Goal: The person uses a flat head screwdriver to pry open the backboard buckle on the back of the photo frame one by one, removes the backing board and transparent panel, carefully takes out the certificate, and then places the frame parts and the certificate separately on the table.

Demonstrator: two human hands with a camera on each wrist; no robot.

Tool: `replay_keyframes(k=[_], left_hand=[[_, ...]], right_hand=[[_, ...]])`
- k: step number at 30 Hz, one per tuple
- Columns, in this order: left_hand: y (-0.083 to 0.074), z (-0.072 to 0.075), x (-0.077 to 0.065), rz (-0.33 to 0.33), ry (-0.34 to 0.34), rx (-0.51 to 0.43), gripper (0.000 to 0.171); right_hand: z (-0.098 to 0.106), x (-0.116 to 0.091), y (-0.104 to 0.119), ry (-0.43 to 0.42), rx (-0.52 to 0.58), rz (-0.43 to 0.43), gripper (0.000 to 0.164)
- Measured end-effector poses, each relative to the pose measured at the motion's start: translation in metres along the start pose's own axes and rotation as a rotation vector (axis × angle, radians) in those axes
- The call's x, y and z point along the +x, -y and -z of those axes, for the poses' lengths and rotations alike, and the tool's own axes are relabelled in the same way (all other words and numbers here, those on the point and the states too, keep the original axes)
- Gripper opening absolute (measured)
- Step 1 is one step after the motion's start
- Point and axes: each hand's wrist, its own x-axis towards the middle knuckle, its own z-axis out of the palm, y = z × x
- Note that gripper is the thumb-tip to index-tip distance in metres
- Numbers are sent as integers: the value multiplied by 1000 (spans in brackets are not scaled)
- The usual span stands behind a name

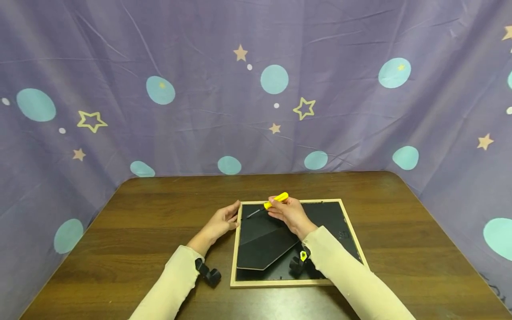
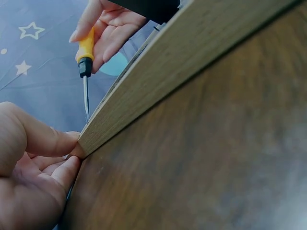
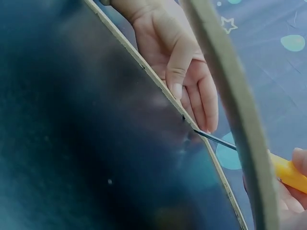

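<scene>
A picture frame with a pale wooden border [image 1: 280,283] and black backing lies face down. Its black easel leg [image 1: 266,249] slants across the backing. My right hand [image 1: 293,216] grips a screwdriver [image 1: 276,201] by its yellow handle. In the right wrist view, the screwdriver's thin shaft [image 3: 216,139] meets the border's inner edge, where small dark tabs [image 3: 183,117] stick out. At the frame's upper left corner, my left hand [image 1: 221,223] pinches the border. Its thumb and fingers [image 2: 53,143] show at that corner in the left wrist view.
The brown wooden table [image 1: 140,240] spreads out around the frame. Behind it hangs a purple curtain [image 1: 200,89] with stars and dots. A black wrist camera [image 1: 212,276] is strapped on the left sleeve, another [image 1: 297,265] on the right.
</scene>
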Motion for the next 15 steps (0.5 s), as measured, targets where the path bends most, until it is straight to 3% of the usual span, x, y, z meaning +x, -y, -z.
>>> replay_keyframes(k=[15], left_hand=[[2,2,-1,-57,56,14,70]], right_hand=[[-4,0,-7,29,-41,20,31]])
